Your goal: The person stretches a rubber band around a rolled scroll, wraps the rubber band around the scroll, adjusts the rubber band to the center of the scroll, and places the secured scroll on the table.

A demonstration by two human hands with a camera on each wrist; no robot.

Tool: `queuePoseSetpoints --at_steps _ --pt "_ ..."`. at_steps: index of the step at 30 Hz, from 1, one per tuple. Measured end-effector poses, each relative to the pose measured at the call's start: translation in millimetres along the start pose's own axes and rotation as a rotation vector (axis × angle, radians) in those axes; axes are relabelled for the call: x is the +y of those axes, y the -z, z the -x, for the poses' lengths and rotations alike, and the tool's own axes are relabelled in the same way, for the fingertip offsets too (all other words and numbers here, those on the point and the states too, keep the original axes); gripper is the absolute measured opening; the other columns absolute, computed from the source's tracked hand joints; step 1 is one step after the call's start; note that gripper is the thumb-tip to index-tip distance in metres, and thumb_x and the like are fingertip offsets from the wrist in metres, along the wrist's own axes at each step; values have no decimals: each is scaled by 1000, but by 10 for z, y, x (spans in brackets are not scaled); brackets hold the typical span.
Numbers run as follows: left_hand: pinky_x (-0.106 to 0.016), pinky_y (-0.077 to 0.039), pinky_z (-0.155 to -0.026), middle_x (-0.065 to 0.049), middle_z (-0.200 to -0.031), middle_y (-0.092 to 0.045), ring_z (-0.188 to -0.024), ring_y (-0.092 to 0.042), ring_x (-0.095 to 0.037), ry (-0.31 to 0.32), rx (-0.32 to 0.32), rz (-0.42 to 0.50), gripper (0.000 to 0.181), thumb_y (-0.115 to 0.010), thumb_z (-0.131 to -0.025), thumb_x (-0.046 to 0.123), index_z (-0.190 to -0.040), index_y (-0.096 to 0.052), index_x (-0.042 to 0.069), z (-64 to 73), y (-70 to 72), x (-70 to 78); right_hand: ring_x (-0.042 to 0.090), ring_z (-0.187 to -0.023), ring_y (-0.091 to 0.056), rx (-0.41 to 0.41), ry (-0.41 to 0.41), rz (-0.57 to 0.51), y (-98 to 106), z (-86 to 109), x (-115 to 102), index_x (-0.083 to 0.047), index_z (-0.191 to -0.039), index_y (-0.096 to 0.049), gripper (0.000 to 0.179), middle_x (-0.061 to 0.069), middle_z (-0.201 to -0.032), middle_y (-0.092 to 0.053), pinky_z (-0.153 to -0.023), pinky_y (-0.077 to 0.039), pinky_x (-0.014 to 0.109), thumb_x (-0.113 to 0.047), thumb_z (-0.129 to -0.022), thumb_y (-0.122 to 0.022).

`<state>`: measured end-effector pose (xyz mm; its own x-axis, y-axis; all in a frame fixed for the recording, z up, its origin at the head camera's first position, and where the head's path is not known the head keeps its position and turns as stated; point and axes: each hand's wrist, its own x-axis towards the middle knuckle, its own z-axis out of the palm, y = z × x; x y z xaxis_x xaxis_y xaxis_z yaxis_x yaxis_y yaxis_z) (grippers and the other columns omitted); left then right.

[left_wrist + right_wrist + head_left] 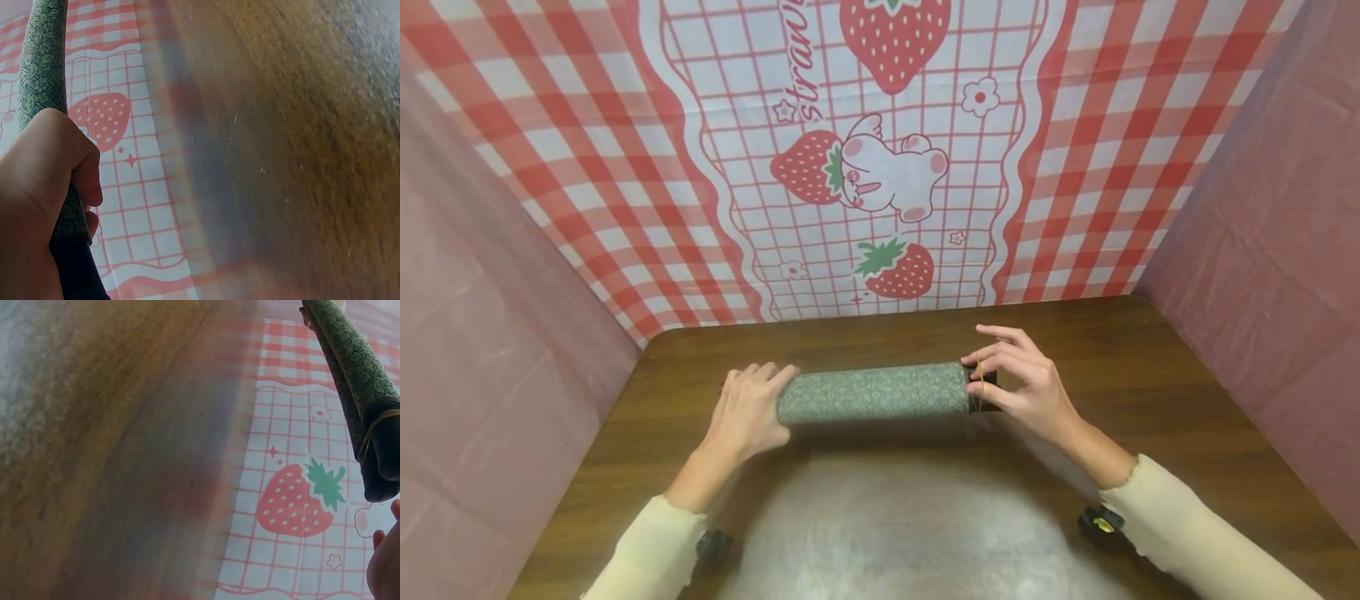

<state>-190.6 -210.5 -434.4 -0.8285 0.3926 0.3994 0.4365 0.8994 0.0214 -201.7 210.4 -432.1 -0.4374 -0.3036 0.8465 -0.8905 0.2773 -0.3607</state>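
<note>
A green scroll is lying crosswise at the centre of the head frame, being held over the brown wooden table. Its cover is showing a dense, pale floral-leaf pattern on darker green; the right wrist view, upper right, is showing two rolls running side by side, both finishing in smooth, rounded dark ends. A thin yellowish elastic band is circling that end, slanting across the dark part. The left hand, left of centre, is grasping the scroll's opposite end, thumb and fingers wrapping it; a dark end is poking out below at lower left of its wrist view. The right hand, right of centre, is touching the banded end with bent fingers; cannot tell whether it is pinching the band, since its wrist view is cutting the fingers off. Cream sleeves are covering both forearms, lower corners. A red-and-white strawberry cloth is hanging across the upper frame, behind the table.
</note>
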Motion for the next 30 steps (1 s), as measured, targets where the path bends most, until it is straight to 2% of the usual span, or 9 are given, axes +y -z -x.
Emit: queuePoseSetpoints --at_steps 3,8,13,20,22,25,27,29,30 --pt "-49 -54 -80 -12 -109 -80 -97 -72 -37 -5 6 1 79 -82 -57 9 -135 -74 13 3 -8 1 8 -150 -61 19 -17 3 -1 -14 -8 -10 -91 -78 38 18 -101 -85 -127 -46 23 -46 -101 -79" --pt "-48 -54 -79 -13 -109 -80 -98 -73 -37 5 -1 10 78 -81 -56 8 -134 -74 13 20 -21 -8 14 -142 -66 68 -63 43 5 -37 -19 -5 -93 -77 42 17 -97 -83 -125 -47 19 -47 -101 -79" --pt "-48 -54 -78 -13 -108 -80 -98 -73 -37 4 -4 20 77 -79 -57 7 -134 -75 13 37 -39 -15 17 -137 -69 69 -110 89 19 -48 -26 -2 -95 -77 44 16 -98 -81 -122 -47 15 -45 -101 -79" --pt "-47 -54 -78 -13 -107 -80 -98 -72 -37 8 -6 33 77 -79 -57 8 -134 -75 13 49 -63 -21 24 -126 -71 81 -91 134 33 -94 -32 -1 -93 -79 44 24 -106 -76 -115 -47 9 -44 -104 -76" --pt "-47 -54 -78 -13 -107 -80 -98 -72 -37 10 -10 32 77 -79 -57 8 -134 -75 13 57 -65 -25 24 -127 -70 75 -80 133 35 -113 -30 -2 -93 -80 26 22 -102 -77 -116 -46 10 -27 -99 -86" --pt "-48 -55 -78 -13 -108 -81 -98 -73 -37 11 -14 29 78 -79 -57 8 -134 -74 13 63 -68 -30 14 -134 -68 43 -71 122 44 -124 -19 -4 -94 -82 11 14 -94 -80 -121 -45 13 -5 -91 -92" --pt "-48 -55 -78 -13 -108 -81 -98 -72 -36 13 -14 27 78 -80 -57 7 -134 -74 13 63 -66 -30 7 -139 -64 27 -68 107 45 -121 -13 -5 -95 -83 23 10 -90 -81 -123 -45 15 9 -81 -92" --pt "-48 -54 -78 -13 -107 -80 -97 -72 -36 17 -13 23 79 -81 -56 8 -135 -74 13 61 -66 -31 1 -144 -59 5 -79 104 50 -114 -12 -6 -96 -83 21 9 -90 -82 -125 -45 17 8 -83 -91" --pt "-48 -54 -78 -13 -107 -80 -97 -72 -36 19 -11 20 79 -81 -56 9 -135 -74 13 59 -64 -31 2 -144 -59 2 -86 101 45 -112 -13 -6 -96 -83 24 9 -90 -82 -124 -44 17 11 -81 -92"
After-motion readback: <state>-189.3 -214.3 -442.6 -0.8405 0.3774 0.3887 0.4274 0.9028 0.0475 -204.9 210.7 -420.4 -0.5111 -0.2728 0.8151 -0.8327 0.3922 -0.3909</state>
